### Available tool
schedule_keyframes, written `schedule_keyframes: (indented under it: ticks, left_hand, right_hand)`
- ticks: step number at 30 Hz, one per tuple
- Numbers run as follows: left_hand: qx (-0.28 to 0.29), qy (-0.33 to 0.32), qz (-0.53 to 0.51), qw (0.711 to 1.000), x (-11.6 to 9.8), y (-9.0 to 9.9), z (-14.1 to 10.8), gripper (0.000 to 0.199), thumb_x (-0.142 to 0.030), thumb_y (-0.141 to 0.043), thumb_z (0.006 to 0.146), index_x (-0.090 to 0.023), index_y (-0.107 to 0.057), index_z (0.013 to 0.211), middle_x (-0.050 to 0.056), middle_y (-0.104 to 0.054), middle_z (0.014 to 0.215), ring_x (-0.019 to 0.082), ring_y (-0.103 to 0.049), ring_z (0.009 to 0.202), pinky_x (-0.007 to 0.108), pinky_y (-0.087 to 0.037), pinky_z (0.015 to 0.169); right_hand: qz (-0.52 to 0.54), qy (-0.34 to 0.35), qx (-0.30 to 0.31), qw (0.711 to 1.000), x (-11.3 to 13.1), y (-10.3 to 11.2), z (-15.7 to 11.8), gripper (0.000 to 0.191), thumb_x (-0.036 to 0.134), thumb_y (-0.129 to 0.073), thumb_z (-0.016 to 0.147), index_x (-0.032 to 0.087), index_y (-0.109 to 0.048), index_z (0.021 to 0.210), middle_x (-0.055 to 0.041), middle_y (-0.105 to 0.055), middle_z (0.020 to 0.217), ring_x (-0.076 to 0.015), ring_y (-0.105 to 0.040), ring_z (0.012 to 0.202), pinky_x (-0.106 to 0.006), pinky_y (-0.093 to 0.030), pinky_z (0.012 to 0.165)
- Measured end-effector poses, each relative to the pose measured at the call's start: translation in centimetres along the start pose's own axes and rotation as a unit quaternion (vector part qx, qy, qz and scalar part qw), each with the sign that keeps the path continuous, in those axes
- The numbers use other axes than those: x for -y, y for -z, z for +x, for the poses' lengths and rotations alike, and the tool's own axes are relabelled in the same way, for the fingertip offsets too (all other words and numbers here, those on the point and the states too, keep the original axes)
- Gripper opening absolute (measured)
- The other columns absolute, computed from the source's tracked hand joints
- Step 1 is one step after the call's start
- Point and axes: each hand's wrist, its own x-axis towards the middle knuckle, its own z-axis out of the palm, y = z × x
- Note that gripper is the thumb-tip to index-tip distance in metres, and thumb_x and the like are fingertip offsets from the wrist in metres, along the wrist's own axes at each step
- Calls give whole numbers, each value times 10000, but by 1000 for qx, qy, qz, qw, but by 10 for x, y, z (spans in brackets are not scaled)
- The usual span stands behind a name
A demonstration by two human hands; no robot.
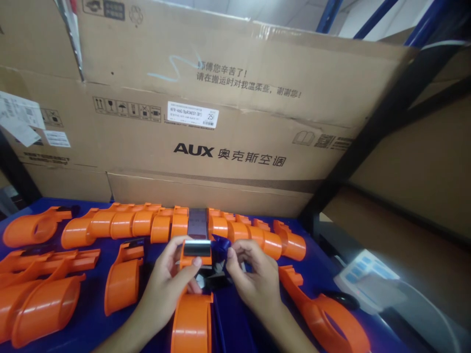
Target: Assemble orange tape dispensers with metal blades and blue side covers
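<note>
My left hand [171, 274] is closed around an orange tape dispenser [192, 321], its thumb lying across the front end. A dark roller-like strip and a pale serrated blade [197, 242] sit at that end, facing up. Just to the right, my right hand [255, 274] pinches a small dark blue piece [221, 246] between thumb and fingers, close beside the dispenser's head. What exactly the blue piece is, I cannot make out. Below it, between the hands, are some black and whitish parts [217, 280], partly hidden by my fingers.
Several orange dispensers [121, 224] stand in a row at the back of the blue tabletop [91, 333]. More lie at left [47, 309] and one at right [331, 321]. A large cardboard panel [147, 147] rises behind. A pale device with blue buttons [370, 277] sits at right.
</note>
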Motion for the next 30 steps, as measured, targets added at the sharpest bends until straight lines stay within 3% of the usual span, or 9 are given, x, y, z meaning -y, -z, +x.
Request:
schedule_keyframes:
  ticks: [4, 7, 9, 15, 21, 30]
  left_hand:
    - [-2, 11, -18, 1000, -2, 1, 0, 421, -421, -719, 884, -229, -534, 1209, 15, -713, 906, 108, -651, 512, 245, -559, 540]
    - [-1, 11, -25, 1000, -3, 1, 1, 402, -425, -721, 881, -235, -543, 1188, 12, -707, 919, 111, -660, 529, 245, -564, 548]
    - [1, 9, -26, 1000, -3, 1, 1, 391, -425, -722, 882, -244, -544, 1178, -3, -695, 904, 112, -663, 532, 244, -565, 545]
    - [7, 9, -8, 1000, 0, -1, -1, 408, -411, -736, 872, -257, -528, 1187, -31, -677, 845, 114, -662, 529, 238, -567, 533]
    - [7, 8, -5, 1000, -2, -2, -2, 380, -422, -718, 887, -255, -529, 1172, -37, -674, 848, 103, -659, 524, 230, -565, 530]
    - [-4, 24, -15, 1000, 0, -1, 1, 427, -439, -752, 843, -250, -555, 1171, -24, -689, 836, 124, -661, 513, 244, -563, 509]
  right_hand:
    - [-28, 41, -7, 999, 1, 3, 1, 95, 150, -601, 902, 227, -585, 849, 31, -664, 667, -118, -593, 495, -234, -475, 518]
    - [-11, 82, 21, 996, 4, 2, 1, 125, 119, -597, 881, 240, -569, 892, -41, -771, 936, -162, -719, 678, -258, -546, 624]
    - [0, 103, 41, 994, 4, 1, 0, 169, 98, -592, 871, 250, -561, 937, -59, -777, 1000, -193, -752, 782, -275, -567, 669]
    - [2, 150, 94, 984, 2, 1, -2, 223, 55, -548, 842, 244, -539, 960, -44, -707, 870, -196, -699, 752, -302, -556, 682]
    - [-4, 139, 163, 977, 3, 2, 5, 170, 87, -526, 854, 229, -527, 948, -51, -631, 838, -195, -595, 708, -315, -487, 630]
    - [-21, 132, 176, 975, 3, 4, 6, 95, 152, -564, 885, 219, -568, 952, -35, -619, 787, -191, -561, 693, -305, -455, 612]
